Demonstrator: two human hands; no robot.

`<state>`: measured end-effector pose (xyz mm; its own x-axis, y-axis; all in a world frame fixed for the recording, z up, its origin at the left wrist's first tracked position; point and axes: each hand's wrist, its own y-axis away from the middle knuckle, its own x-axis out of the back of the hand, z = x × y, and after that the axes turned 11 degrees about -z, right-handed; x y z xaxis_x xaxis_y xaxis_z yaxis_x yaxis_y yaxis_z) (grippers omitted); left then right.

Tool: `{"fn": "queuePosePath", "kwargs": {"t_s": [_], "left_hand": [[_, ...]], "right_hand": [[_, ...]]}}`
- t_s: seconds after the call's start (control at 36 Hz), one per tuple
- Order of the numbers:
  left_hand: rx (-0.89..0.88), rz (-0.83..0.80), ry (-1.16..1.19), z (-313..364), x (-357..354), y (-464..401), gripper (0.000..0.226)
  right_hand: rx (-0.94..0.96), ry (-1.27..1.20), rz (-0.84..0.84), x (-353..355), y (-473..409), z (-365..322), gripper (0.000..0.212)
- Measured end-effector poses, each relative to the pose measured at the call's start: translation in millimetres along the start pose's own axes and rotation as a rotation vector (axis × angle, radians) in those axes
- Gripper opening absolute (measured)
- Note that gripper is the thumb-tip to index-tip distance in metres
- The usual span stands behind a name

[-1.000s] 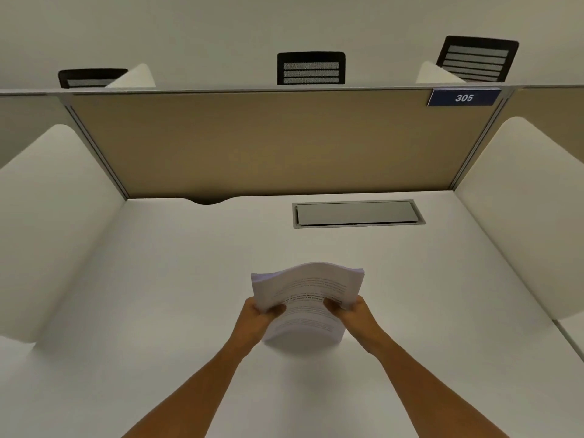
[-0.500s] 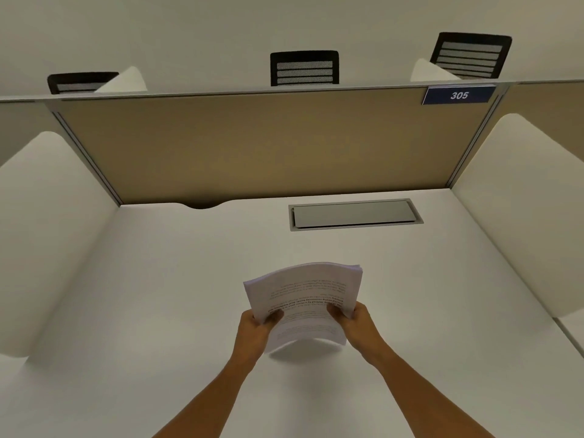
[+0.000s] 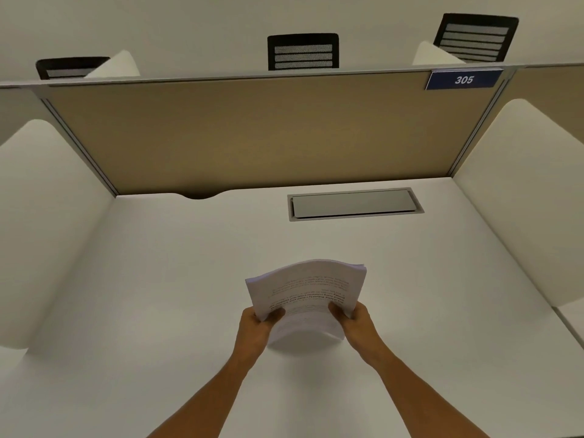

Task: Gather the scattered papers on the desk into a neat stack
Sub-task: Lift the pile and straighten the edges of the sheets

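Paper this thick sags: I see the stack of papers (image 3: 305, 289) clamped by my left hand (image 3: 256, 327) and right hand (image 3: 357, 322) at its two near corners, lifted clear of the desk (image 3: 158, 295), its far edge arching upward and away from my grip. I judge it light but floppy and slick between sheets, so holding the side edges should keep it square. Beyond my grip the desk lies bare up to the grey cable hatch (image 3: 355, 204), with white side panels well apart on both sides.
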<state>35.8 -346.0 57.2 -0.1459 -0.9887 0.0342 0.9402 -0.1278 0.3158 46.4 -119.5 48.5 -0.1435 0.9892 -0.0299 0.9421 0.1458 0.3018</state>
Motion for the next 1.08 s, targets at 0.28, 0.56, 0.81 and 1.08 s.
{"fn": "queuePosePath", "kwargs": {"t_s": [0.28,0.56,0.81,1.08], "left_hand": [[0.031,-0.016,0.012,-2.5,-4.0,-1.0,0.019],[-0.063,0.116,-0.058,48.3,41.9,-31.2,0.106],[-0.254,-0.306,-0.767,137.7,64.6,-54.9,0.061],[-0.2,-0.243,-0.355,118.9,54.2,-37.4,0.017]], "right_hand": [[-0.077,0.209,0.002,5.4,-5.7,9.8,0.022],[-0.047,0.758,-0.138,29.7,-32.3,-54.6,0.024],[-0.013,1.203,-0.34,28.0,-51.1,-127.0,0.026],[-0.027,1.225,-0.266,44.8,-54.0,-152.0,0.021]]}}
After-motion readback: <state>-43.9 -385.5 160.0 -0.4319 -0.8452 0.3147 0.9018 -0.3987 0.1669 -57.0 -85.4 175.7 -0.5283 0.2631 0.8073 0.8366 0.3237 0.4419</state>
